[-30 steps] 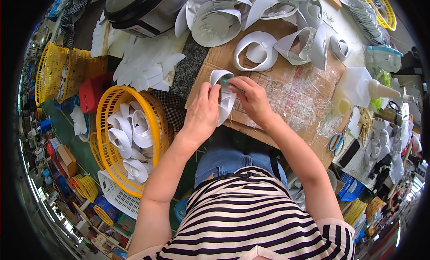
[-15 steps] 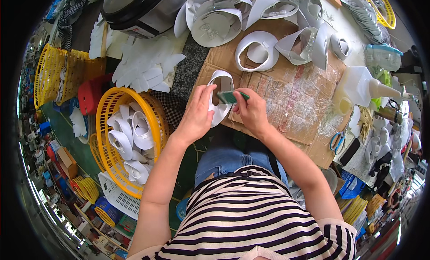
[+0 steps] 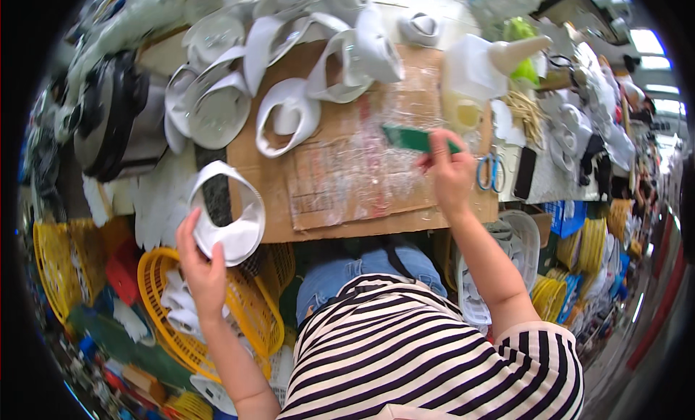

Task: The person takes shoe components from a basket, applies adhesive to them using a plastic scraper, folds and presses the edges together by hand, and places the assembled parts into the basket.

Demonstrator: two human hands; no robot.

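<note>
My left hand (image 3: 205,275) grips a white ring-shaped piece (image 3: 242,239), which looks like a shoe upper, by its lower left edge. Its large oval opening faces up, and the piece is held over the left end of the cardboard. In my right hand (image 3: 452,177) is a flat green scraper-like tool (image 3: 413,139), pinched at one end and pointing left above the cardboard sheet (image 3: 340,223). Several similar white pieces lie along the far side, the nearest being one white upper (image 3: 289,119) on the cardboard. Motion blurs the tool's tip.
A translucent squeeze bottle (image 3: 463,69) with yellowish liquid stands far right. Blue-handled scissors (image 3: 491,172) and a black flat object (image 3: 525,172) lie nearer. At left are a black-and-silver appliance (image 3: 108,119) and a yellow basket (image 3: 145,284) of white pieces.
My hands have moved apart: the left carries the white upper leftward, the right takes the green tool to the right over the cardboard. The whole view has turned to the right.
</note>
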